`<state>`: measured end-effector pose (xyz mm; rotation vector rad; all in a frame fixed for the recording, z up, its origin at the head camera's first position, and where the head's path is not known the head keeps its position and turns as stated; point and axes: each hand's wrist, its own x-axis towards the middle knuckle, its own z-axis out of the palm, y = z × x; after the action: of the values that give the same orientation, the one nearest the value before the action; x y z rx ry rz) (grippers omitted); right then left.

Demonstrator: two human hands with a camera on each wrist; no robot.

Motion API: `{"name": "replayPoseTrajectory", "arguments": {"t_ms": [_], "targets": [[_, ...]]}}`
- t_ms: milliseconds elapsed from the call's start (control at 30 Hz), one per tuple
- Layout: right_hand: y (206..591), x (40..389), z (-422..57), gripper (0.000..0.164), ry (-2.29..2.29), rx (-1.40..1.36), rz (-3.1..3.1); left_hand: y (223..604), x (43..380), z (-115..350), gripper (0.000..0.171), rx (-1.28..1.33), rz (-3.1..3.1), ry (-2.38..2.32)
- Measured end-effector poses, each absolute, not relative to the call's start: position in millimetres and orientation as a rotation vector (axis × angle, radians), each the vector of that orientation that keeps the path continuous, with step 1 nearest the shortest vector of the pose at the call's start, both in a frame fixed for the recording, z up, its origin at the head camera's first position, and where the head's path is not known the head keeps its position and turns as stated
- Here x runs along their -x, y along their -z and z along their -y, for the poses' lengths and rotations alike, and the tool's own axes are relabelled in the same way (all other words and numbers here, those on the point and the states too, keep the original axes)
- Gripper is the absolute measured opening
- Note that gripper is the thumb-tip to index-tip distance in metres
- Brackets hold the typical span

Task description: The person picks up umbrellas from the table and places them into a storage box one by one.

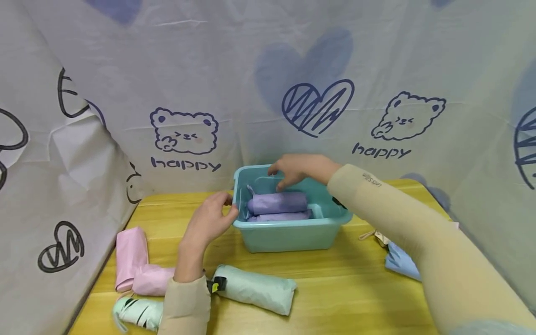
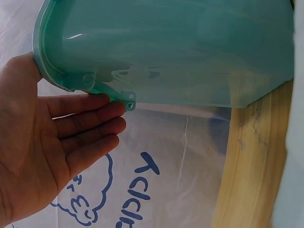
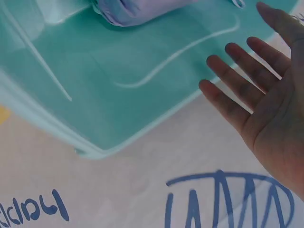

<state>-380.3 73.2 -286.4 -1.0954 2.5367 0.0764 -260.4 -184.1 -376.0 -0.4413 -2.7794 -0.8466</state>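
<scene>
A turquoise plastic basin (image 1: 289, 237) stands on the wooden table. Inside it lie two purple rolled bundles that look like folded umbrellas, the back one (image 1: 279, 203) with a small loop at its left end and the front one (image 1: 280, 216) partly behind the basin's front wall. My left hand (image 1: 212, 218) holds the basin's left rim, thumb over the edge and fingers along the outside under a tab (image 2: 128, 100). Above the back part of the basin, my right hand (image 1: 295, 168) has its fingers spread and holds nothing; in the right wrist view its fingertips overlap the rim.
Two pink bundles (image 1: 131, 258) lie at the left, with a striped mint roll (image 1: 140, 311) before them. A pale green roll (image 1: 255, 286) lies in front of the basin. Right of it, a blue bundle (image 1: 399, 260) is partly under my right sleeve. A printed cloth (image 1: 251, 93) hangs behind.
</scene>
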Motion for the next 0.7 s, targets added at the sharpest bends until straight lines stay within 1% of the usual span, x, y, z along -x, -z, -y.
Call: {"name": "replayPoseTrajectory", "arguments": {"t_ms": [200,333,533,700], "targets": [[273.7,364.1,-87.7,0.062,-0.008,1.151,-2.644,377.6,262.6,185.3,0.027,0.435,2.787,0.851],[269.5,352.2,-102.1,0.059,0.102,1.152,-2.722,376.8,262.7,185.0,0.027,0.431,2.787,0.855],[271.7,333.3,-126.5,0.056,0.257,1.210,-2.845,377.7,263.4,184.4,0.026,0.439,2.784,0.848],[279.4,315.2,-144.2,0.061,0.436,1.187,-2.960,378.3,263.9,183.3,0.028,0.453,2.785,0.844]]}}
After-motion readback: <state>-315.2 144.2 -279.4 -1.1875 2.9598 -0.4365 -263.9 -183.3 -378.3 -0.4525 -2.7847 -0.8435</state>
